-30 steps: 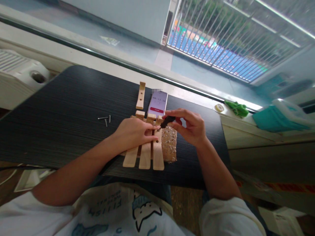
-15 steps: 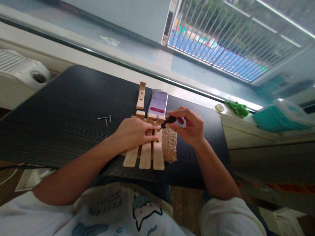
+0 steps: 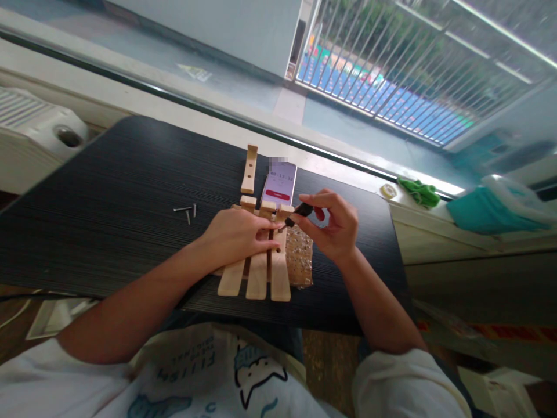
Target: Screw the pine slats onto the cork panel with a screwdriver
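My right hand (image 3: 337, 223) grips a small black-handled screwdriver (image 3: 300, 212) between thumb and fingers. Its tip meets the upper hole area of the rightmost wooden hook piece (image 3: 281, 278). Across the pieces lies my left hand (image 3: 237, 232), palm down, thumb and forefinger stretched apart on either side of that spot. Beneath it are two more hook pieces, the middle one (image 3: 257, 281) and the left one (image 3: 232, 281), side by side. All three rest on a brown block wrapped in clear bubbly film (image 3: 300, 255). Whether a screw sits under the tip is hard to make out.
Several loose screws (image 3: 188, 212) lie left of my left hand. Beyond the block are another hook piece (image 3: 249, 171) and a phone (image 3: 279, 180) showing a timer. A tape roll (image 3: 388, 191) and green cloth (image 3: 420, 193) sit on the sill right of the black table (image 3: 130, 180).
My right hand has shifted and turned slightly around the screwdriver, whose tip stays at the same place. The left hand and wooden pieces have not moved.
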A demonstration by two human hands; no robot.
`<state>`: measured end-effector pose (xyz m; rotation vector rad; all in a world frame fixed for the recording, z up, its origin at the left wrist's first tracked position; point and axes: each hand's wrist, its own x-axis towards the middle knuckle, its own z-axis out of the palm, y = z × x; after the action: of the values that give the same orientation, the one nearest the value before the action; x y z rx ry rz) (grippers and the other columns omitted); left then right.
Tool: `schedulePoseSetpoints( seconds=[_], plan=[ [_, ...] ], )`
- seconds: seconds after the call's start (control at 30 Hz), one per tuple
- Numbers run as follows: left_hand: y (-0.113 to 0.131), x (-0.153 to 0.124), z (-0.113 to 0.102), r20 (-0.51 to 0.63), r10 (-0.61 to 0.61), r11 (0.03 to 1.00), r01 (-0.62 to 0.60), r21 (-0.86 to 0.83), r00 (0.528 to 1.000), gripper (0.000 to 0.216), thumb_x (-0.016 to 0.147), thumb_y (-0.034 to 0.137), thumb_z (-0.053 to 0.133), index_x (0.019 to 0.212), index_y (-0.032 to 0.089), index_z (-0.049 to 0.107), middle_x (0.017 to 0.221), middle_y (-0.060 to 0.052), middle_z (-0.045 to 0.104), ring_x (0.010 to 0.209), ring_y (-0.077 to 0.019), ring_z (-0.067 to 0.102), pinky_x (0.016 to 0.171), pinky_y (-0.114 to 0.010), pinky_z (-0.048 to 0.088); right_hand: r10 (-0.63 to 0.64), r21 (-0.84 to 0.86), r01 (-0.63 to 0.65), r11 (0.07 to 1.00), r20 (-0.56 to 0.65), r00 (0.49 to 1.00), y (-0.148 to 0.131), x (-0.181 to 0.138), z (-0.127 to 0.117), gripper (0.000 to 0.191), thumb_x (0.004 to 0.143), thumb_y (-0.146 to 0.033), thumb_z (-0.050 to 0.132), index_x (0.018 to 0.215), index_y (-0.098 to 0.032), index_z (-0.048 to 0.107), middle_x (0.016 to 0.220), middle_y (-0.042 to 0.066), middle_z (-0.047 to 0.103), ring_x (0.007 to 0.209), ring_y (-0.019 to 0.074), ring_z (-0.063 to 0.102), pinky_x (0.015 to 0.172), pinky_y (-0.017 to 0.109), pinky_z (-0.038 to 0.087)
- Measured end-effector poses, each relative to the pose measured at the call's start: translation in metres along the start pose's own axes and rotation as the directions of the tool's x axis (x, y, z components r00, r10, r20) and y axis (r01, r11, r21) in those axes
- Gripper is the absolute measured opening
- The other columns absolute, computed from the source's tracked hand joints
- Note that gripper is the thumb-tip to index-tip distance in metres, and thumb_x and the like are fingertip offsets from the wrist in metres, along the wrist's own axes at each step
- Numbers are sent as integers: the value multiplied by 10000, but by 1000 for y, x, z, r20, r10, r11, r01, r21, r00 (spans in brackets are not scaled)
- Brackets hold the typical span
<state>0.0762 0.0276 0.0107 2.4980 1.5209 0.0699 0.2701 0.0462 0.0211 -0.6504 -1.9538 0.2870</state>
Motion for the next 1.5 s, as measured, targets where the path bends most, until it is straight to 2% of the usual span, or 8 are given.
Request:
schedulePoseSetpoints(
  seconds=[0.33,0.57,0.67,0.77,0.9,1.2,1.37,1.5],
  plan=[
    [1,-1,-2,12,1,1000,-1,10,1000,471,851,636,500,1132,319,706,919,-48,764,833,-239,697,635,-288,423,-18,-59,19,998,16,1000,-5,1,0,278,777,-183,728,1013,-259,602,713,-57,577,547,76,459,505,242,420],
    [0,0,-2,5,6,1000,-7,8,1000,479,847,646,496,1111,311,715,859,-47,760,778,-233,691,582,-279,377,-85,1,85,996,-8,996,1,0,1,236,786,-228,733,982,-237,602,713,-51,571,542,70,462,483,226,411],
    [0,-1,-1,0,7,1000,-7,-5,1000,475,847,642,504,1121,314,711,844,-46,758,764,-230,689,577,-280,366,-96,32,95,995,31,995,3,2,-3,246,791,-246,731,1002,-229,608,756,-34,600,568,70,486,494,221,426],
    [0,-1,-1,-1,2,1000,-2,-7,1000,445,844,622,530,1112,320,716,865,-47,762,783,-239,693,585,-286,369,-97,50,92,995,128,987,4,4,-10,258,820,-218,691,1063,-228,604,816,-13,637,607,75,521,528,228,461],
    [0,0,0,-5,-2,1000,2,-6,1000,443,839,614,547,1109,310,722,914,-56,765,820,-257,699,606,-298,392,-77,104,52,993,248,966,3,7,-18,293,836,-139,642,1112,-224,594,976,32,671,699,79,583,570,227,489],
    [1,0,-2,10,-13,1000,13,-7,1000,446,838,614,550,1120,312,717,959,-56,764,861,-273,705,643,-317,426,-5,250,-86,964,341,940,3,4,-17,267,884,-107,548,1105,-251,507,1218,59,671,845,104,650,619,258,503],
    [1,0,-2,12,-10,1000,10,-1,1000,456,838,625,541,1126,316,713,979,-54,763,872,-273,706,646,-317,432,102,279,-222,934,389,916,4,-3,-15,289,919,-174,524,1183,-276,467,1116,35,699,866,127,680,656,287,524],
    [1,0,-2,18,-17,1000,16,10,1000,456,840,630,532,1119,320,716,966,-53,765,863,-268,707,643,-314,429,118,278,-242,930,397,910,3,-3,-16,282,919,-203,537,1188,-274,493,1094,31,691,845,130,685,673,290,537]
  ],
)
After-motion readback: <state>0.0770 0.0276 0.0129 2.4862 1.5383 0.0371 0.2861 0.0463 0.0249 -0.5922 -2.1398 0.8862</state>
